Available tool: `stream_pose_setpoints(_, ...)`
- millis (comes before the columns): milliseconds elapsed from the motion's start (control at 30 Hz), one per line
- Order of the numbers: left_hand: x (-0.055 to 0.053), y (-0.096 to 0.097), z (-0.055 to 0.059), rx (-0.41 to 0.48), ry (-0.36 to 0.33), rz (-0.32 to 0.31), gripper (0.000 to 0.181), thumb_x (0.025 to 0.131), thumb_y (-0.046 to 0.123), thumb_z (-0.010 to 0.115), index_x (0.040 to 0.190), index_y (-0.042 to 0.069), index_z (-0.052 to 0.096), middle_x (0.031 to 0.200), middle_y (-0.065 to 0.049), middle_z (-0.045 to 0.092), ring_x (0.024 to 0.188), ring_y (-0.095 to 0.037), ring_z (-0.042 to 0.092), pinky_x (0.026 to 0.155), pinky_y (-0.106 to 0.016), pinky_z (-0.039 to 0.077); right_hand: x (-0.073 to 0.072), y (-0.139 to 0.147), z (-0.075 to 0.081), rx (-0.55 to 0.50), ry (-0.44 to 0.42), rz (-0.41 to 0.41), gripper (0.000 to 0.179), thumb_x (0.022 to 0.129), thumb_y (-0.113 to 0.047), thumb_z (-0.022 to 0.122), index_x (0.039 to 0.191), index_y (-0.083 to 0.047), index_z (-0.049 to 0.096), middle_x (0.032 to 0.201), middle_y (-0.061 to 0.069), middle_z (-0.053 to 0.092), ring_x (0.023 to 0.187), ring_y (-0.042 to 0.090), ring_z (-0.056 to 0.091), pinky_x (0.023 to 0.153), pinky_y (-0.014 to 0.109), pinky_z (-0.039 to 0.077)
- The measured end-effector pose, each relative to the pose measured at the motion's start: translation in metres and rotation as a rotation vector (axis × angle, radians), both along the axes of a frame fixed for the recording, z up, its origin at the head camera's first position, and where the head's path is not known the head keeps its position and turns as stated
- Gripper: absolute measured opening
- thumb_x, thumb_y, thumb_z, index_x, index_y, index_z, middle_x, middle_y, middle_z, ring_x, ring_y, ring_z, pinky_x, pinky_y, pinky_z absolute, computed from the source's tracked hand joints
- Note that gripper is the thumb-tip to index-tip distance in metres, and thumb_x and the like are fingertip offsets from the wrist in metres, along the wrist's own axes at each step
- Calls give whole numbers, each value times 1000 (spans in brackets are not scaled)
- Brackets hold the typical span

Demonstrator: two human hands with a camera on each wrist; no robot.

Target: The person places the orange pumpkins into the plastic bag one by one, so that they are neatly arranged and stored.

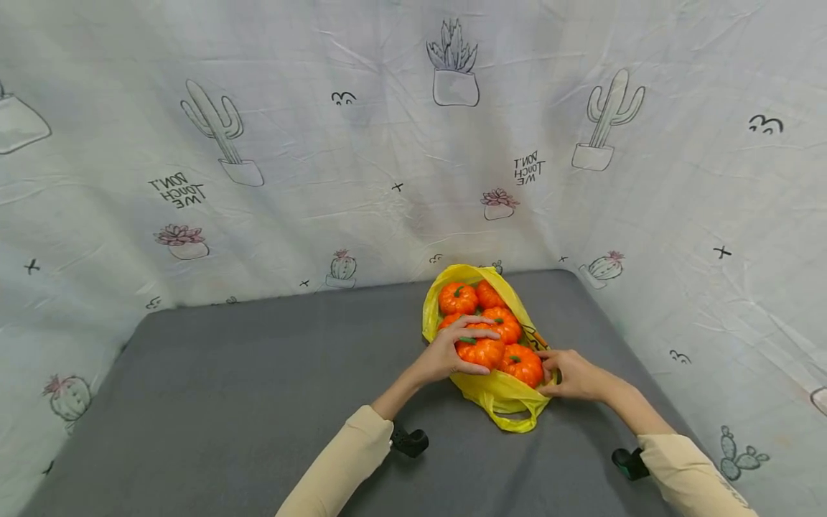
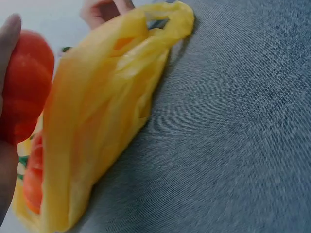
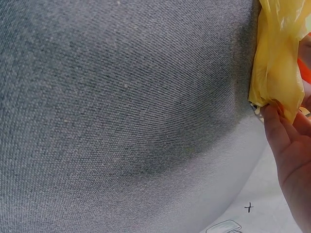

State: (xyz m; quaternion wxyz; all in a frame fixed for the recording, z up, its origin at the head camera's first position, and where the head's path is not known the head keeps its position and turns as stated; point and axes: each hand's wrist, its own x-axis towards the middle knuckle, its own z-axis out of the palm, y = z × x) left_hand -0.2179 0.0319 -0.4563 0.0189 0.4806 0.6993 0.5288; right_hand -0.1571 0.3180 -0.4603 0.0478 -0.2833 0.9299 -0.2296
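A yellow plastic bag (image 1: pixel 487 391) lies with its mouth spread, filled with several small orange pumpkins (image 1: pixel 458 297) that have green stems. My left hand (image 1: pixel 446 353) grips one pumpkin (image 1: pixel 483 352) at the near left of the bag's mouth, thumb below and fingers over the top. In the left wrist view that pumpkin (image 2: pixel 28 82) sits between thumb and fingers, beside the bag's wall. My right hand (image 1: pixel 575 375) pinches the bag's right edge, next to another pumpkin (image 1: pixel 522 365). The right wrist view shows its fingertips on the gathered yellow plastic (image 3: pixel 279 73).
The bag rests on a grey cloth-covered table (image 1: pixel 258 388), toward its back right. One bag handle (image 1: pixel 517 424) loops toward the front. Behind and to the right hangs a white curtain (image 1: pixel 388 143) printed with cacti. Black wrist mounts (image 1: pixel 410 441) sit under both sleeves.
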Motion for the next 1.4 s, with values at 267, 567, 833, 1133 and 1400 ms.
stream_pose_setpoints(267, -9, 15, -11, 68, 22, 93, 51, 69, 3, 85, 117, 2, 67, 133, -20, 51, 125, -26, 44, 105, -40, 36, -11, 3, 2, 4, -39, -7, 29, 78, -15, 78, 63, -16, 53, 117, 37, 56, 48, 2, 44, 53, 22, 36)
stream_pose_setpoints(567, -28, 21, -29, 16, 9, 115, 55, 71, 15, 86, 122, 12, 66, 137, -7, 52, 128, -18, 41, 106, -43, 32, -23, 8, 3, 24, -7, 16, 30, 78, -21, 79, 62, -19, 54, 115, 33, 60, 70, 21, 63, 64, 28, 45)
stream_pose_setpoints(833, -24, 10, -2, 51, -133, 78, 53, 75, 3, 80, 124, -1, 62, 137, -21, 49, 130, -32, 39, 108, -44, 31, -35, 14, 5, 14, 2, 43, 30, 78, -21, 79, 62, -19, 54, 114, 32, 61, 90, 38, 64, 66, 29, 48)
stream_pose_setpoints(1133, -41, 26, -16, 30, -69, 149, 55, 73, 8, 83, 124, 4, 64, 139, -17, 48, 129, -30, 41, 105, -46, 34, -45, 18, 8, 2, 15, 74, 31, 78, -20, 80, 61, -19, 54, 113, 33, 61, 85, 35, 65, 64, 27, 47)
stream_pose_setpoints(1400, -48, 35, -25, -7, 37, 160, 59, 71, 19, 86, 126, 13, 65, 139, -11, 50, 130, -20, 41, 106, -42, 34, -49, 21, 7, 5, 6, 82, 30, 77, -18, 80, 62, -19, 54, 113, 32, 61, 89, 37, 65, 64, 27, 46)
